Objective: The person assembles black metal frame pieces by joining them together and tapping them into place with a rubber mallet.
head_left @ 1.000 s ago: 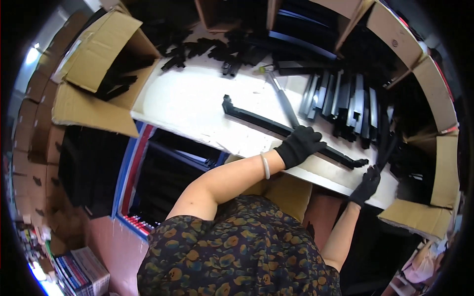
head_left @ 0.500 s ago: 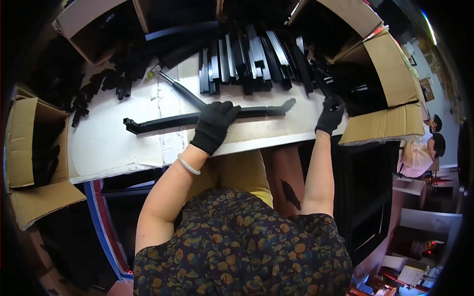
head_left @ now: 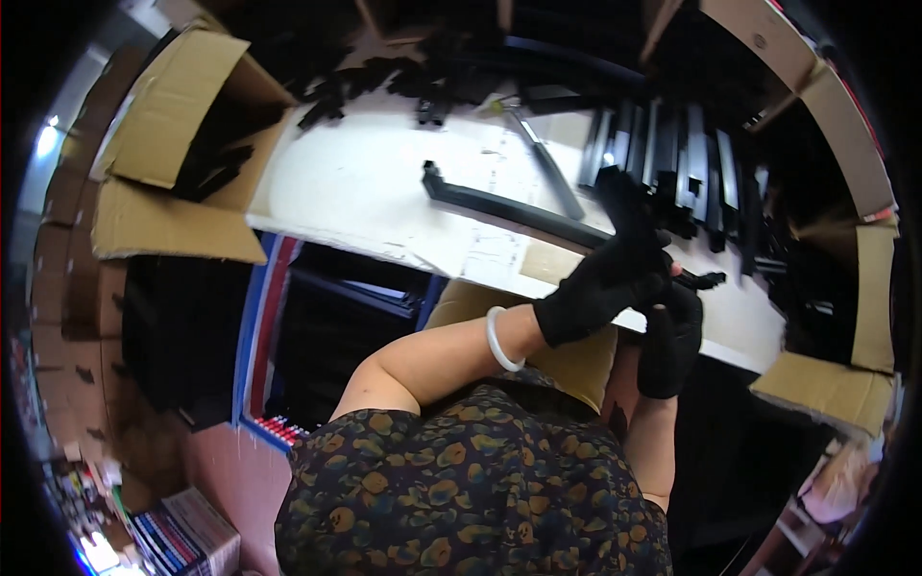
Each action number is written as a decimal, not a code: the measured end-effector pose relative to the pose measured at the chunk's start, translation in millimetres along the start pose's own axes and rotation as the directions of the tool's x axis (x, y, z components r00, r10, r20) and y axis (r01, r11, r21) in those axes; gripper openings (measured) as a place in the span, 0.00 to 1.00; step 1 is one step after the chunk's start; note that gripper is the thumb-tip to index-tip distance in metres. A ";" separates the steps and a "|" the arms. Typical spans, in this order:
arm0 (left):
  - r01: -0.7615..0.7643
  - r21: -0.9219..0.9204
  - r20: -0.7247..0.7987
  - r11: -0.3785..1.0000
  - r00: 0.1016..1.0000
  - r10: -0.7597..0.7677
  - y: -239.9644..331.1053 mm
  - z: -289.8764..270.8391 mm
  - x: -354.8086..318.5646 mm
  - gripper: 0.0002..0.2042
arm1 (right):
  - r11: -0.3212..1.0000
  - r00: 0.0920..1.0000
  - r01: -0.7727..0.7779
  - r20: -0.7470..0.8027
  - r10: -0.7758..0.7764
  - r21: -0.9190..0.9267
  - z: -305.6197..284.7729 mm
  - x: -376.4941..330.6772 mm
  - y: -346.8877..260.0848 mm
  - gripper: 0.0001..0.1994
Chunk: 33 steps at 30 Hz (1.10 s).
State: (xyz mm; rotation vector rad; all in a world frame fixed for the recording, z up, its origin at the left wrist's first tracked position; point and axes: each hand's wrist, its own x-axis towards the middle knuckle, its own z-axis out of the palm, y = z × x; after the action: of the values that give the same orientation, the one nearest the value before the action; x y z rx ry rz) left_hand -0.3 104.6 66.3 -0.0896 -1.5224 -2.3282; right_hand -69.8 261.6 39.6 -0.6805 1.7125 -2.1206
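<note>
A long black strip (head_left: 519,216) with an upturned end piece lies across the white worktop, passing behind my left hand (head_left: 605,288). That hand wears a black glove and has its fingers stretched out over the strip. A bare fingertip shows beside the glove. Close against it, my right hand (head_left: 670,346), also gloved, is closed, and what it holds is hidden. A small black end piece (head_left: 706,280) juts out just beyond both hands. The hammer (head_left: 549,163), with a metal shaft and dark grip, lies on the worktop behind the strip.
Several black and silvery strips (head_left: 691,163) lie side by side at the back right. Small black parts (head_left: 384,77) are piled at the back left. Open cardboard boxes (head_left: 182,216) stand at the left, with a box flap (head_left: 831,389) at the right.
The view has swung left. My left hand has moved along the strip to its right end, away from the hammer. My right hand has come in from the right to meet it.
</note>
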 end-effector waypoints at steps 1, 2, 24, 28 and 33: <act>-0.151 0.129 -0.004 0.980 0.988 0.153 4.6 -17.9 -1.4 0.21 | 0.998 0.999 0.019 0.029 -0.017 -0.061 12.5 3.9 7.5 0.20; -0.077 0.050 -0.014 0.996 0.997 0.077 14.3 -44.7 1.0 0.16 | 0.954 0.980 0.182 0.123 -0.156 -0.240 21.5 11.8 19.6 0.22; -0.013 0.464 -0.182 0.886 0.977 0.109 105.3 -228.8 -42.7 0.12 | 0.332 0.820 0.536 0.384 -0.424 -0.776 59.5 29.8 59.8 0.12; -0.031 0.491 -0.165 0.870 0.978 0.128 101.9 -228.4 -40.2 0.14 | 0.328 0.831 0.510 0.358 -0.425 -0.795 61.2 32.4 60.9 0.12; -0.039 0.512 -0.249 0.858 0.949 0.191 90.3 -234.4 -51.0 0.13 | 0.332 0.821 0.532 0.380 -0.426 -0.779 67.5 36.1 62.7 0.12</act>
State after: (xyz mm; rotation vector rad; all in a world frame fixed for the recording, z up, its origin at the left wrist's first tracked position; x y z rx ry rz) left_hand 109.6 -124.8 34.7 0.2764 -1.8465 -1.6891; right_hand -64.9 173.3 -4.8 -1.7452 2.7617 -1.2139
